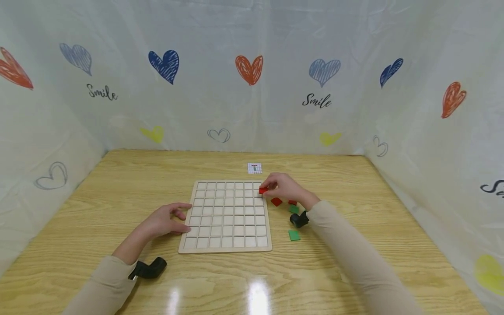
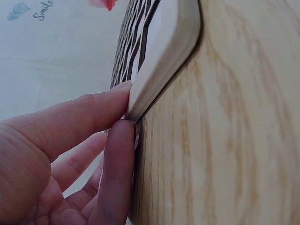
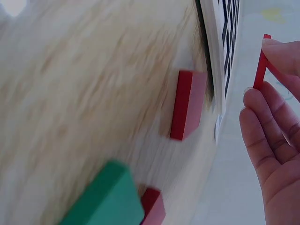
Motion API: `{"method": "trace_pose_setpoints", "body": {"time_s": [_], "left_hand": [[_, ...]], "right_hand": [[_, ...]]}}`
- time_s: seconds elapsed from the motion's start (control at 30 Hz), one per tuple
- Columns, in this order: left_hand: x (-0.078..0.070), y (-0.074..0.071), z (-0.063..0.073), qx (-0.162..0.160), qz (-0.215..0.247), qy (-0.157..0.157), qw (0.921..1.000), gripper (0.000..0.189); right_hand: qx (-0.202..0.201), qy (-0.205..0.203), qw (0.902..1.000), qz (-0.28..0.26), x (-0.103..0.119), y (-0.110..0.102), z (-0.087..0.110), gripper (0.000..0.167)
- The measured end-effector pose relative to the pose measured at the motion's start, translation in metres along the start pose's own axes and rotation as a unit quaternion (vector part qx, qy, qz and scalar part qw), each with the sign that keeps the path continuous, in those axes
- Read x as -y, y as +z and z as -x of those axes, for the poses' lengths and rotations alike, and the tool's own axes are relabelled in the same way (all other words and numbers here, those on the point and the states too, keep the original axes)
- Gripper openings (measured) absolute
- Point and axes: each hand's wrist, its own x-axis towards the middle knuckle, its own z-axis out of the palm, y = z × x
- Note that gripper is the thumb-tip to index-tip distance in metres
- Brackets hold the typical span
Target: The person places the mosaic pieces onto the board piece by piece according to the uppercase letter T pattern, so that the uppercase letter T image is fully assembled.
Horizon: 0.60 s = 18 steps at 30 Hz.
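A pale wooden grid board [image 1: 271,245] lies on the table with its squares bare. At the board's upper right corner my right hand [image 1: 284,185] pinches a small red square tile [image 1: 263,190] between thumb and fingertips. In the right wrist view that red tile [image 3: 261,65] is seen edge-on, held above the board. My left hand [image 1: 164,220] rests at the board's left edge, thumb and forefinger spread apart along it. Up close in the left wrist view, fingertips of the left hand [image 2: 79,140] touch the board's rim [image 2: 164,61].
Right of the board lie a red tile [image 1: 277,201], another red tile [image 1: 292,202] partly behind the wrist, a green tile [image 1: 294,209] and a nearer green tile [image 1: 294,235]. A small printed card [image 1: 254,168] with a red and green T-shaped pattern lies beyond the board.
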Motion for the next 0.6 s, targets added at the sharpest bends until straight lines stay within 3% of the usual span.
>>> {"method": "trace_pose_setpoints", "body": {"time_s": [0.6], "left_hand": [[0.003, 0.000, -0.002, 0.000, -0.001, 0.002, 1.0000, 0.071]], "right_hand": [[0.024, -0.027, 0.9992, -0.014, 0.016, 0.021, -0.026, 0.018]]}}
